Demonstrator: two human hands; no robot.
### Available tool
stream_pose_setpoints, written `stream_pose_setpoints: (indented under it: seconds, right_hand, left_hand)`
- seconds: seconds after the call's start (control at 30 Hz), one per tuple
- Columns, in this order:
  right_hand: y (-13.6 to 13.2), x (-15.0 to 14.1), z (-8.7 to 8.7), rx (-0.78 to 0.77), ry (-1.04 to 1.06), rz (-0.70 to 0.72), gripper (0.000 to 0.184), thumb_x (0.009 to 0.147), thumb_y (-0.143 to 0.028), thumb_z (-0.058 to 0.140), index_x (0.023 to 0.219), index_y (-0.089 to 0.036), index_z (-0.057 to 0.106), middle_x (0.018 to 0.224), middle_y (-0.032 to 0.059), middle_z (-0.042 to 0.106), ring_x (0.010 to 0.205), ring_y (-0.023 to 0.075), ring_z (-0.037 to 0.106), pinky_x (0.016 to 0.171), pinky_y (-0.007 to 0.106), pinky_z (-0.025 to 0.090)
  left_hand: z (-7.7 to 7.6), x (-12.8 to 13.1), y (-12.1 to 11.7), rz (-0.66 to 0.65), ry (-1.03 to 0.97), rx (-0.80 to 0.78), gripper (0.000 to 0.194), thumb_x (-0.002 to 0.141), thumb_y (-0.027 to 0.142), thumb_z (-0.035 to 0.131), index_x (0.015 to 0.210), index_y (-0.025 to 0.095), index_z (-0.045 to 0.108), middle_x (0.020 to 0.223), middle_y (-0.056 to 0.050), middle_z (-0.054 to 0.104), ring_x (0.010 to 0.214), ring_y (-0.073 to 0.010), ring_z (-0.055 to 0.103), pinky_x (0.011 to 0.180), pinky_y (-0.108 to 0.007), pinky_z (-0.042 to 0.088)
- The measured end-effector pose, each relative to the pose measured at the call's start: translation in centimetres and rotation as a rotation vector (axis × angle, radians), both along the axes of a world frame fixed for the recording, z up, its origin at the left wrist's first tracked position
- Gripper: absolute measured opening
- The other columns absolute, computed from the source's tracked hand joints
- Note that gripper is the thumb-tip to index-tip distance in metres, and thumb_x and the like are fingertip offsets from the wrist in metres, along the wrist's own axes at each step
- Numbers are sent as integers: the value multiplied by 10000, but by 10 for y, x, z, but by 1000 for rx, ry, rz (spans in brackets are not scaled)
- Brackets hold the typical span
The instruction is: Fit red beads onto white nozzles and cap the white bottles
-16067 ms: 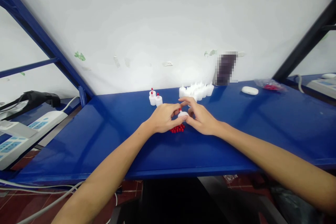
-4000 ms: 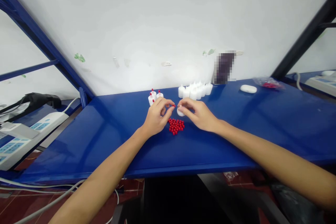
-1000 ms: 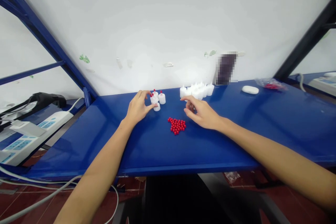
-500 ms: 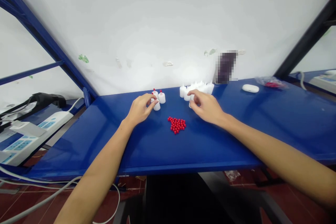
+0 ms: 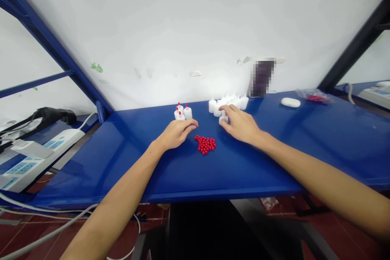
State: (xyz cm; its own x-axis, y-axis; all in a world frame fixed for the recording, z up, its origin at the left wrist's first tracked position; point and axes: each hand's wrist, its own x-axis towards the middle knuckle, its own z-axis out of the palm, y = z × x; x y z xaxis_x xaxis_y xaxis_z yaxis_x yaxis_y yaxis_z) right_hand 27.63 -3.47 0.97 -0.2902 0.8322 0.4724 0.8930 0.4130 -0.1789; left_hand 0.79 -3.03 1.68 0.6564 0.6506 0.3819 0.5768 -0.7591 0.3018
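Observation:
My left hand (image 5: 180,133) is in front of a group of small white dropper bottles with red caps (image 5: 188,112). Its fingers reach out toward the right, with a gap to the thumb, and nothing shows between them. Just right of its fingertips lies a pile of small red caps (image 5: 206,145) on the blue table. My right hand (image 5: 240,124) has thumb and index finger around an uncapped white bottle (image 5: 223,119), partly hidden by the fingers. Beyond it stands a cluster of several more uncapped white bottles (image 5: 212,106).
A white oval case (image 5: 290,102) and a clear plastic bag with red pieces (image 5: 315,96) lie at the right. At the back, a blurred dark object (image 5: 262,78) leans against the wall. White power strips (image 5: 45,156) and a black strap (image 5: 57,114) are at the left.
My left hand has let go of a capped bottle beside the others and moved right, toward the red caps. My right hand has barely shifted at its bottle.

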Motion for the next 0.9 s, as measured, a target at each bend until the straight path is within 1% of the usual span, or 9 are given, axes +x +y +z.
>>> stream_pose_setpoints:
  seconds: [0.07,0.17,0.27,0.37,0.5,0.57,0.67,0.8,0.9]
  right_hand:
    - [2,1,-1,8,32,20,292,902,-224,480,1178,-211,574,1055,90,665,814,244,648,614,328,419]
    - [3,2,-1,47,130,59,188,901,-193,473,1026,-211,612,977,69,672,787,221,631,640,325,429]
    - [1,1,1,113,276,169,132,898,-178,478,957,-201,594,936,61,652,745,190,607,680,323,457]
    - [-4,-2,2,120,353,317,118,901,-172,483,961,-204,580,904,49,635,702,167,586,689,314,473]
    - [-7,-7,-1,1,268,438,131,905,-178,487,968,-199,599,901,47,645,667,152,569,664,302,466]
    - [-6,-8,-4,-51,202,446,155,905,-177,485,992,-194,613,920,50,652,684,154,576,664,301,462]
    - [-2,-8,-8,-94,121,424,212,899,-174,488,1065,-195,618,959,56,657,775,180,603,703,318,470]
    - [1,-7,-10,-100,80,371,302,906,-231,517,1194,-183,596,996,84,650,913,236,610,803,386,485]
    - [0,-7,-10,-109,48,330,301,925,-335,534,1146,-164,648,1021,117,635,960,271,597,864,437,474]
  left_hand:
    - [2,-2,-2,7,19,4,267,1013,326,381,1080,198,606,794,-3,653,669,-135,570,678,-251,405]
    - [4,-2,-5,45,63,48,257,981,337,425,1080,186,607,627,26,563,561,-134,500,620,-258,363]
    - [6,-1,-6,96,105,68,241,959,328,439,1012,185,626,617,20,558,541,-135,485,605,-266,339]
    - [8,-1,-4,97,173,-23,227,927,360,495,899,186,638,608,19,555,537,-133,478,586,-266,324]
    - [7,-3,-2,81,158,-212,224,864,386,583,794,178,625,587,33,528,531,-115,467,565,-251,330]
    - [7,-4,-2,67,119,-273,215,840,389,616,813,176,627,596,42,521,531,-104,457,568,-243,341]
    - [6,-4,-3,35,73,-306,205,827,378,632,862,176,635,601,52,507,529,-94,437,572,-238,351]
    - [4,-3,-4,3,33,-321,190,828,355,628,887,175,637,598,61,484,529,-88,418,574,-236,351]
    - [3,-1,-4,-2,24,-335,183,832,353,624,870,174,639,587,65,464,526,-84,402,571,-233,341]
